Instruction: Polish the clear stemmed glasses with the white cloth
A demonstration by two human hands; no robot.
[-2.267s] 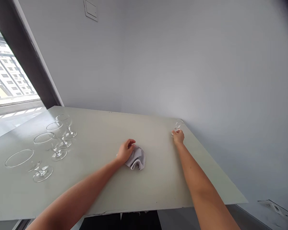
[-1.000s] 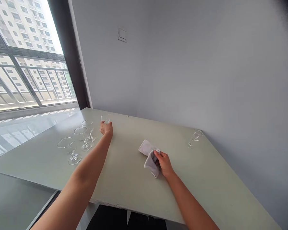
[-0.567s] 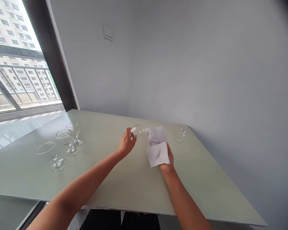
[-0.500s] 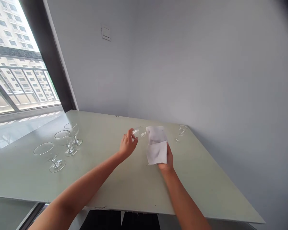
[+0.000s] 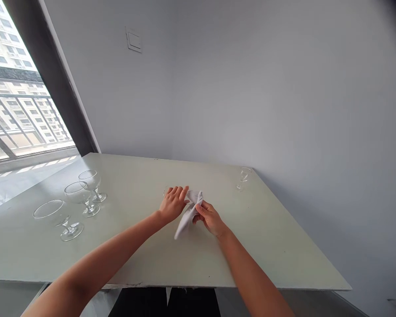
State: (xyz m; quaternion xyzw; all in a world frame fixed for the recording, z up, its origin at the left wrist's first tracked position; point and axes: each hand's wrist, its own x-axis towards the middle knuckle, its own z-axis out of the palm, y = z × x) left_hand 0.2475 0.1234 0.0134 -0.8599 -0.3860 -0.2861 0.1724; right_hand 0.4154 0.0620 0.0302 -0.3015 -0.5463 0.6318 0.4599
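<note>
Above the middle of the table, my left hand [image 5: 174, 204] is closed around a clear stemmed glass [image 5: 166, 190], which it mostly hides; a bit of the foot shows at the hand's left. My right hand [image 5: 210, 216] pinches a white cloth [image 5: 186, 220] against the bowl end of that glass. Part of the cloth covers the bowl, and a loose flap hangs down toward me. The two hands are close together, with the cloth between them.
At the left of the pale green table [image 5: 145, 268] stand three stemmed glasses [image 5: 71, 230] [image 5: 91, 210] [image 5: 99, 197]. Another small glass [image 5: 243, 176] stands near the back right corner. Grey walls and a window lie beyond.
My right hand has brought the cloth left onto the glass and folded it around the bowl. The glass in my left hand has turned, its foot now pointing left. The view has shifted slightly.
</note>
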